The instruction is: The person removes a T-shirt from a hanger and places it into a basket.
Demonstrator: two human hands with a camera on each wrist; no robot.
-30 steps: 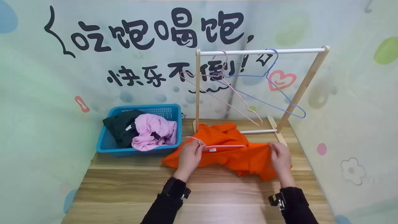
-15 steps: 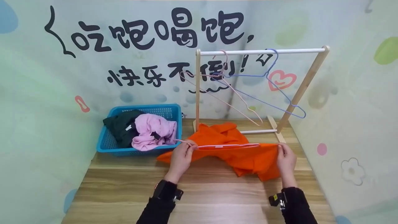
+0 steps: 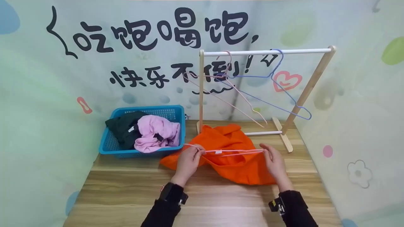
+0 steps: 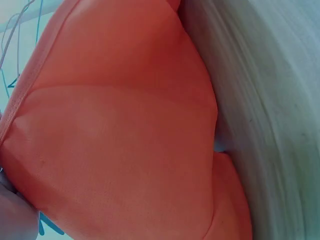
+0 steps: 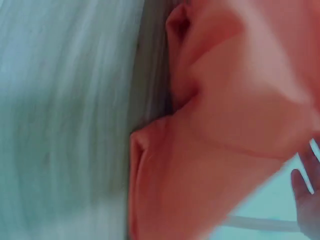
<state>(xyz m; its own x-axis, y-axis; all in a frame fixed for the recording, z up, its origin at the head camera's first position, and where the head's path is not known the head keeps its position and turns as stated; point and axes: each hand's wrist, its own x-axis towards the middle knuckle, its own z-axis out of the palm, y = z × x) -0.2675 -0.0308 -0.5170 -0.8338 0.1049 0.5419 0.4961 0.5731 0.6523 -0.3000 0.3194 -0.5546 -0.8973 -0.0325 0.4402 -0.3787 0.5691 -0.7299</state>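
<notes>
An orange shirt (image 3: 240, 173) lies heaped on the wooden table, its front edge sagging toward me. A thin pink hanger (image 3: 241, 151) stretches across its opening, with a small white label showing beside it. My left hand (image 3: 189, 160) pinches the hanger near its hook, which points left toward the basket. The shirt's edge runs up to that hand in the left wrist view. At the hanger's other end is my right hand (image 3: 275, 162), fingertips right at the tip. In the right wrist view its fingers (image 5: 300, 186) look straight and spread, beside the blurred shirt fabric.
A blue basket (image 3: 109, 142) on the left holds dark green and pink clothes (image 3: 157, 129). Behind the shirt stands a wooden rack with a white rail (image 3: 303, 51). A pink hanger (image 3: 249, 105) and a blue hanger (image 3: 285, 91) hang from it. Printed walls enclose the table.
My right hand first drew the shirt's edge right, then released it and came left to the hanger's end. The edge dropped. My left hand shifted left, then slightly back right, keeping the hanger.
</notes>
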